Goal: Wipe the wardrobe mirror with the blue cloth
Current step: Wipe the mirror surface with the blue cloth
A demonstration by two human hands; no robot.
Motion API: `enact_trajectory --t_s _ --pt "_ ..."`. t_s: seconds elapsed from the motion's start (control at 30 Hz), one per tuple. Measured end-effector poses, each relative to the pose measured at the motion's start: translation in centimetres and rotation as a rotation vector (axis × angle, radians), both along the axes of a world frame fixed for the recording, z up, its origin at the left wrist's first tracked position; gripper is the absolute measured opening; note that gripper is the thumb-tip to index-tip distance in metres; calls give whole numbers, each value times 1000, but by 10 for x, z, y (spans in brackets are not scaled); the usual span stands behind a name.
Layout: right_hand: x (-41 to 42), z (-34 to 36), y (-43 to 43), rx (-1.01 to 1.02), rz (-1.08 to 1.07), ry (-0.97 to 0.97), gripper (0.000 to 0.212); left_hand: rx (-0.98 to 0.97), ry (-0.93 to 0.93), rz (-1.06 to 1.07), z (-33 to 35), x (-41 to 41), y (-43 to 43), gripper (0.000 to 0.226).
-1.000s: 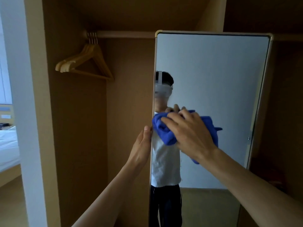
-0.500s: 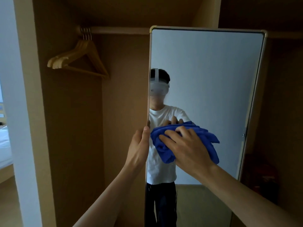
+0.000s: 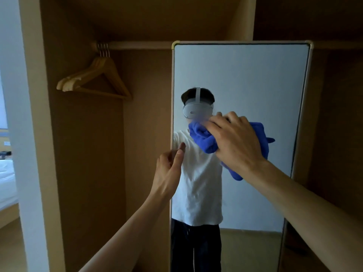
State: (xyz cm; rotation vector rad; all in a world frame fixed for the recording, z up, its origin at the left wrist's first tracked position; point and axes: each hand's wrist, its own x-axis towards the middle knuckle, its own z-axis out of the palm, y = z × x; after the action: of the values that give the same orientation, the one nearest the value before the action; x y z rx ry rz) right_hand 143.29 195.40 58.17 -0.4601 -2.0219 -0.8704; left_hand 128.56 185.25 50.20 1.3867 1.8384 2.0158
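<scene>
Both hands work the tall wood-framed wardrobe mirror (image 3: 255,85): right hand (image 3: 238,141) has carried the bunched blue cloth (image 3: 204,139) upward, left hand (image 3: 170,169) loosely steadying its edge.

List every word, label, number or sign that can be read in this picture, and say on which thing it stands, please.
None can be read.
Tall wardrobe mirror with pale frame: no text.
Crumpled blue cloth: no label visible.
Wooden clothes hangers: no marking visible.
White headset in the reflection: no legible brand.
Small plate on the far left wall: too small and blurred to read.
</scene>
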Motion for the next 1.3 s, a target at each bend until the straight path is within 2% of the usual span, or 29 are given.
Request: enact_trajectory --t_s 0.17,0.27,0.37,0.53,0.67,0.87,0.93,1.0,1.07,1.17,1.3 --pt "-1 -24 8 27 35 -86 35 -7 -46 89 -17 6 13 58" --pt "1 -52 12 0 63 -150 38 24 -37 108 -26 9 19 38" --pt "7 -78 14 -22 69 -209 39 16 -23 143 -31 10 21 32" --pt "15 -91 15 -15 77 -252 27 -16 -33 201 -31 16 23 56" --pt "18 -79 15 -2 79 -247 26 -7 -42 224 -22 20 23 57" --pt "30 -27 25 48 41 -94 30 40 -1 223 -3 26 24 58" --pt "35 -13 31 44 21 -38 36 32 6 245 -5 28 26 76" --pt "38 -10 33 34 15 -28 38 6 -7 268 -9 30 28 105" --pt "40 -17 33 54 20 -65 37 2 -9 282 -12 33 30 115" --pt "45 -43 35 41 44 -130 39 15 6 302 -15 34 30 109" --pt "52 -77 35 -39 63 -196 44 8 44 335 -25 29 32 83"
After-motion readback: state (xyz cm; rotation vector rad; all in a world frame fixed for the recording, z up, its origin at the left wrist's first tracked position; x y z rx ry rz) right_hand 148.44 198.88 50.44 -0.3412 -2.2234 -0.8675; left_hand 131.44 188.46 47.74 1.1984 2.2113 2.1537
